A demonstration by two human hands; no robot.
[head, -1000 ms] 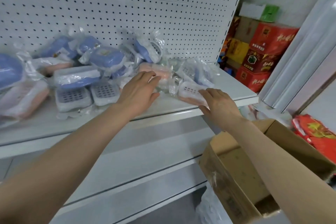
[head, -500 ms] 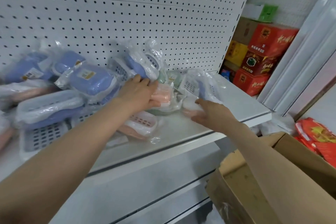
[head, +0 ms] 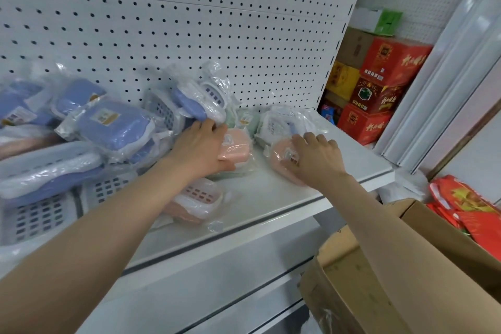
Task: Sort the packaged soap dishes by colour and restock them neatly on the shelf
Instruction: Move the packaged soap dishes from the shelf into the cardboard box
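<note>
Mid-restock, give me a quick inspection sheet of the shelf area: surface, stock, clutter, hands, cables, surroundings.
Surface: white metal shelf, bare at its right front.
Job's things: blue plastic soap dishes in clear bags heaped at left; pale green bagged dish at the back; colours not yet sorted.
Clutter: loose pink bagged dish lying near the front edge, beside the left forearm.
Grippers: left hand grips a pink plastic soap dish in a clear bag; right hand curls over a second pink bagged dish.
Cables: nothing seen.
Surroundings: white pegboard back panel; open brown cardboard box below right; red printed cartons stacked beyond the shelf end.
</note>
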